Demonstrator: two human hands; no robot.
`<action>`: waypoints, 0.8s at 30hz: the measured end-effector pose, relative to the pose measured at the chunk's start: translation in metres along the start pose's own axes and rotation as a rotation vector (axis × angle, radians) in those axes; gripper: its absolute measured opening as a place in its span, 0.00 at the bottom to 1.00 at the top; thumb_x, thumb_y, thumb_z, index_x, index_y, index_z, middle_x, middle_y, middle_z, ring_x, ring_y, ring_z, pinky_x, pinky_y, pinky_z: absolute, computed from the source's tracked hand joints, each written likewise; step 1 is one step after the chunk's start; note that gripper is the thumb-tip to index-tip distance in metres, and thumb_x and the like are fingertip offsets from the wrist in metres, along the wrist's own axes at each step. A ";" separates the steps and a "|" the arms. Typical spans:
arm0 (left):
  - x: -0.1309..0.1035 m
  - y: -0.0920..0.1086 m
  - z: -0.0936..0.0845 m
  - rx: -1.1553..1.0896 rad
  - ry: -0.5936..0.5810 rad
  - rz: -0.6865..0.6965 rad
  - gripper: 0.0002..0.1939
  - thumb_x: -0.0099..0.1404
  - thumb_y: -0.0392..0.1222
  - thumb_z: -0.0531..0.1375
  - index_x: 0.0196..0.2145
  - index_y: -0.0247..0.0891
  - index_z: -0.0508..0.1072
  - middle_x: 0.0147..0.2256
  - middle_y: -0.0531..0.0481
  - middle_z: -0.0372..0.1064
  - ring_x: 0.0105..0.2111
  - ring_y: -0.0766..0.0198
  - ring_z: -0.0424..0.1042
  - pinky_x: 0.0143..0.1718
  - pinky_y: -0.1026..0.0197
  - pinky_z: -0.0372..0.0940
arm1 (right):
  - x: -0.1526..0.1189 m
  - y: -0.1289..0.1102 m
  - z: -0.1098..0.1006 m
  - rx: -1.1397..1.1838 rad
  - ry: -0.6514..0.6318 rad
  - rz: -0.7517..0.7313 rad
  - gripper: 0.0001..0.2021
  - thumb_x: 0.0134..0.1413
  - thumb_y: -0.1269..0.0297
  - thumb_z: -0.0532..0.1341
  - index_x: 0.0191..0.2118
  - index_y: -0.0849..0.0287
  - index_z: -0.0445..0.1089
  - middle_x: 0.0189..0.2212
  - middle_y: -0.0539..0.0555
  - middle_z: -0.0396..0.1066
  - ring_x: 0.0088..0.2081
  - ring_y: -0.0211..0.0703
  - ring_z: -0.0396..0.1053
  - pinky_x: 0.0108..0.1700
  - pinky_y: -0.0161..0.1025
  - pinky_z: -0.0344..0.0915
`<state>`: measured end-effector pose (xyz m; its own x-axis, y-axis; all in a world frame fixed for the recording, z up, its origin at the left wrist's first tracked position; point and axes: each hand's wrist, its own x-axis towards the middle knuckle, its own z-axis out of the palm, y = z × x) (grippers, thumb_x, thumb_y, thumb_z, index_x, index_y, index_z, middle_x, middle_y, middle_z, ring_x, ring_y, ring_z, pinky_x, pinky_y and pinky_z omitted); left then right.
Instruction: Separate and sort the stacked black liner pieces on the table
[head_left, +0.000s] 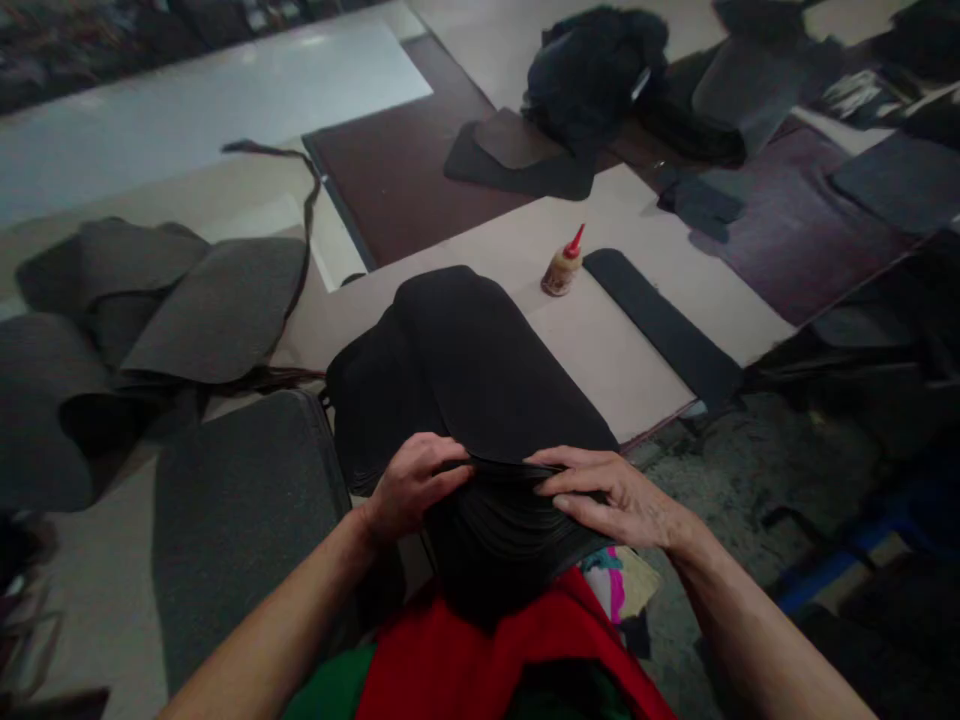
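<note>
A thick stack of black sheets (495,360) lies at the table's near edge, its front part bending down toward my lap. On the left side of its front edge, my left hand (421,480) is closed on the sheets, thumb and fingers pressed at the layers. At the right side of the same edge my right hand (600,490) grips the sheets, some fingers between the fanned layers. Below the hands many thin layers show their edges. Behind the stack a small bottle with a red nozzle (562,268) stands upright.
A long black strip (664,325) lies right of the bottle. Grey pieces (217,310) are heaped at the left, above another dark stack (247,530). A dark bundle (592,75) sits at the back, and a purple sheet (802,220) at the right.
</note>
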<state>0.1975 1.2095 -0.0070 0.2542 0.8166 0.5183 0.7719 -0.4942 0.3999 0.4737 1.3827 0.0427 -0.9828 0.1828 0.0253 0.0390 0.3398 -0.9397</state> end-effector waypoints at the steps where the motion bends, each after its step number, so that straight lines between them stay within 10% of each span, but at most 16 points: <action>1: 0.000 0.000 0.000 -0.003 0.002 -0.004 0.12 0.74 0.39 0.52 0.51 0.40 0.70 0.48 0.42 0.73 0.49 0.58 0.72 0.52 0.51 0.65 | 0.000 -0.001 -0.001 0.013 -0.011 0.005 0.11 0.64 0.66 0.61 0.49 0.58 0.76 0.58 0.60 0.70 0.58 0.46 0.70 0.59 0.39 0.65; 24: -0.007 -0.002 0.001 -0.026 -0.026 -0.014 0.16 0.75 0.43 0.49 0.54 0.37 0.69 0.49 0.40 0.72 0.51 0.57 0.71 0.54 0.50 0.64 | 0.000 0.007 0.016 -0.156 0.203 -0.120 0.12 0.65 0.76 0.53 0.43 0.56 0.72 0.53 0.59 0.74 0.52 0.39 0.74 0.50 0.33 0.68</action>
<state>0.1945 1.2055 -0.0125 0.2587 0.8307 0.4929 0.7603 -0.4899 0.4266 0.4707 1.3708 0.0304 -0.9266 0.3080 0.2158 -0.0329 0.5052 -0.8624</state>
